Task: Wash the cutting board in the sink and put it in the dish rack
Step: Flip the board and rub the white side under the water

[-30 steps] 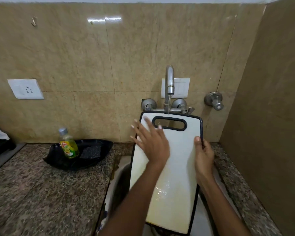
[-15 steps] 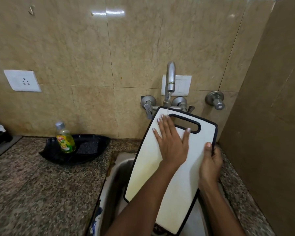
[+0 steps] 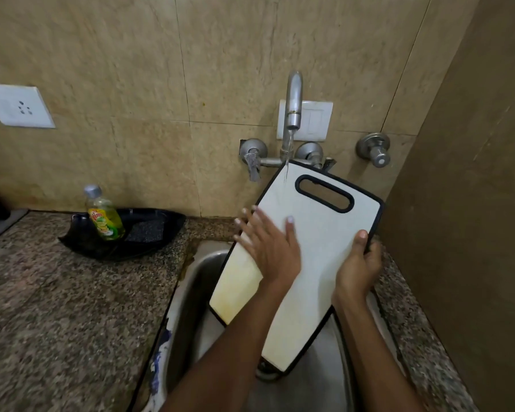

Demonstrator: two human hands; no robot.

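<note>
A white cutting board (image 3: 318, 233) with a black rim and a slot handle stands tilted over the steel sink (image 3: 197, 292), its top corner under the tap (image 3: 293, 114). A thin stream of water falls from the tap onto that corner. My right hand (image 3: 359, 266) grips the board's right edge, thumb on its face. My left hand (image 3: 269, 245) lies flat on the board's left side with fingers spread. A yellowish stain shows at the board's lower left. No dish rack is in view.
A granite counter (image 3: 57, 307) runs left of the sink. On it sits a black tray (image 3: 143, 233) holding a dish-soap bottle (image 3: 104, 217) and a scrub pad (image 3: 146, 230). A brown wall (image 3: 473, 203) stands close on the right. A tap valve (image 3: 375, 150) juts from the tiles.
The board has tilted further to the right, its top corner moving under the stream. My left hand slid from near the handle slot down and left across the board's face.
</note>
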